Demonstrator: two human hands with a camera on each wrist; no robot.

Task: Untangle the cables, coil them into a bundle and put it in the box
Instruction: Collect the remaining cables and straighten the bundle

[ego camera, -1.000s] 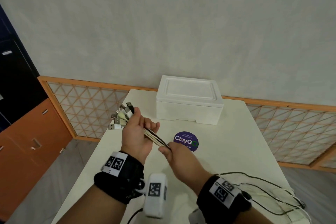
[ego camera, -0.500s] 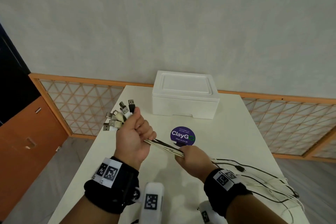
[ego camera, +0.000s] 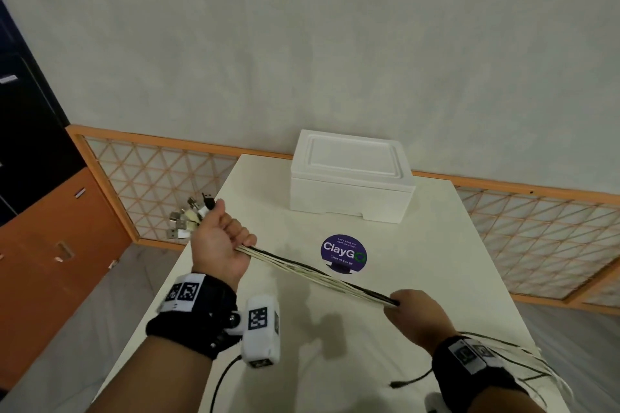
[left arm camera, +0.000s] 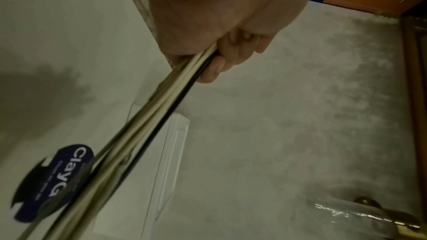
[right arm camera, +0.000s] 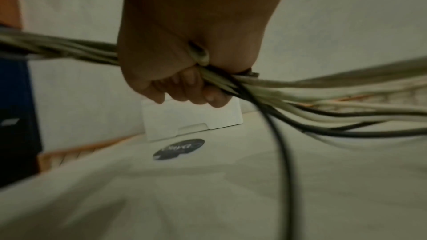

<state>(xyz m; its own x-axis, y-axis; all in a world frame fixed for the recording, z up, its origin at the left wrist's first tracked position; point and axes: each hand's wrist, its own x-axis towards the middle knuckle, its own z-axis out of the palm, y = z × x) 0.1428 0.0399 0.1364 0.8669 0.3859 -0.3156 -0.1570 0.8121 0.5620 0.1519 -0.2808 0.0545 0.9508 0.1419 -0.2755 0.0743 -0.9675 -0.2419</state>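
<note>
A bunch of white and black cables (ego camera: 318, 273) runs taut between my two hands above the table. My left hand (ego camera: 219, 243) grips the bunch near its end, with several USB plugs (ego camera: 189, 218) sticking out past the fist; its curled fingers (left arm camera: 233, 54) wrap the cables (left arm camera: 148, 116). My right hand (ego camera: 411, 313) grips the same bunch lower right, fingers (right arm camera: 196, 88) curled round it. Behind that hand the loose cable tails (right arm camera: 335, 105) fan out and trail over the table's right edge (ego camera: 523, 365). The white foam box (ego camera: 350, 178) stands lidded at the table's far end.
A round purple ClayGo sticker (ego camera: 344, 253) lies on the white table (ego camera: 419, 261) under the taut cables. A black cable end (ego camera: 407, 382) lies near the front edge. Orange lattice panels (ego camera: 151, 184) line the wall, and an orange cabinet (ego camera: 50, 245) stands at the left.
My right hand has slid along the bunch toward the lower right, away from the left hand, so a much longer straight stretch now spans between them. The left hand keeps its grip.
</note>
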